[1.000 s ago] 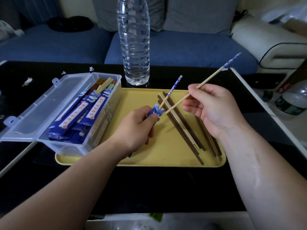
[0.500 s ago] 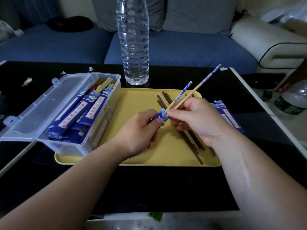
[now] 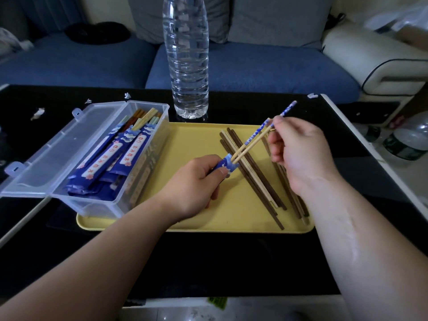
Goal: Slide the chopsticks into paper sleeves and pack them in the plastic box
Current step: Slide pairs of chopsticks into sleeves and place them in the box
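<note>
Two chopsticks [image 3: 251,141], light and stiff I reckon, have their tips just inside the paper sleeve [image 3: 224,164] above the yellow tray [image 3: 196,144]. Left hand [image 3: 192,184] pinches the flimsy sleeve near its mouth, right hand [image 3: 298,156] pinches the sticks up top; I'd grip right there.

A second ago the right hand [image 3: 298,156] holds the second stick loose, its tip outside the paper sleeve [image 3: 225,164]. Now both chopsticks [image 3: 254,135] have their tips side by side in the sleeve mouth. The right hand, pressed against the left hand [image 3: 196,184] half a second ago, now pinches the pair farther up, near the blue patterned ends.
</note>
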